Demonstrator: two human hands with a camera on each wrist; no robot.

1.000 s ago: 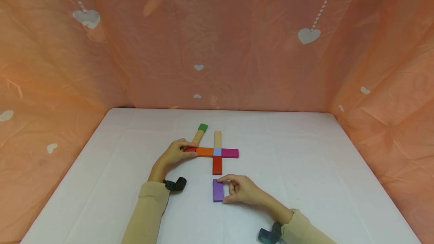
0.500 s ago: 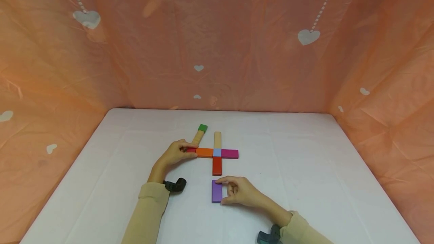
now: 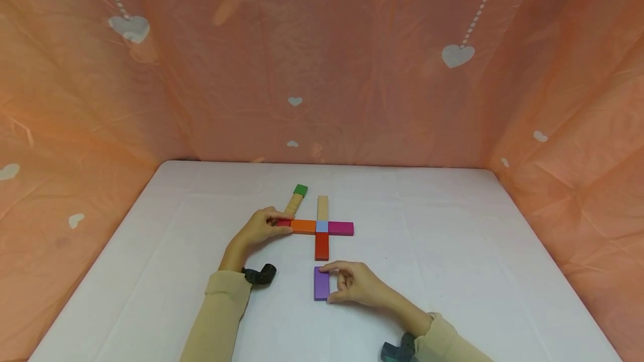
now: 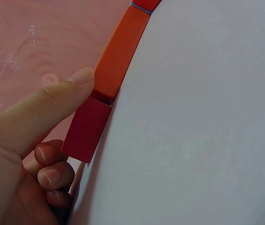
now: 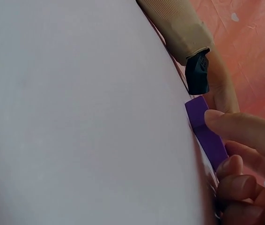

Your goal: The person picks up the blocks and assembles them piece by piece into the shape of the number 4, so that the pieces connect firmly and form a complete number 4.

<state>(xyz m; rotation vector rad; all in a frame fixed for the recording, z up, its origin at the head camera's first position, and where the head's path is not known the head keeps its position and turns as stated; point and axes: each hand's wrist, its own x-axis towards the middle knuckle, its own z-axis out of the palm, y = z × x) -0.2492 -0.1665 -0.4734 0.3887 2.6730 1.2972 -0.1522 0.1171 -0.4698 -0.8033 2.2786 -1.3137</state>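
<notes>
My left hand (image 3: 263, 225) holds the small crimson block (image 4: 88, 130) at the left end of a cross of flat blocks, thumb on the near side and index finger on the far side. Its thumb tip reaches the orange block (image 3: 304, 227). A light blue square (image 3: 322, 227) forms the centre, with a magenta block (image 3: 341, 228) to its right, a red block (image 3: 322, 246) in front and a plain wooden block (image 3: 323, 208) behind. Close in front of the red block, my right hand (image 3: 361, 282) pinches a purple block (image 3: 321, 284) between thumb and index finger.
Behind the left hand, a slanted wooden piece (image 3: 294, 204) ends in a green block (image 3: 301, 190). A white cloth (image 3: 427, 239) covers the table. Orange curtains (image 3: 322, 71) with pale hearts enclose the back and sides. Each wrist wears a dark camera (image 3: 260, 274).
The right hand has shifted slightly left with the purple block, mostly in the first half second. My left hand stays in place on the crimson block.
</notes>
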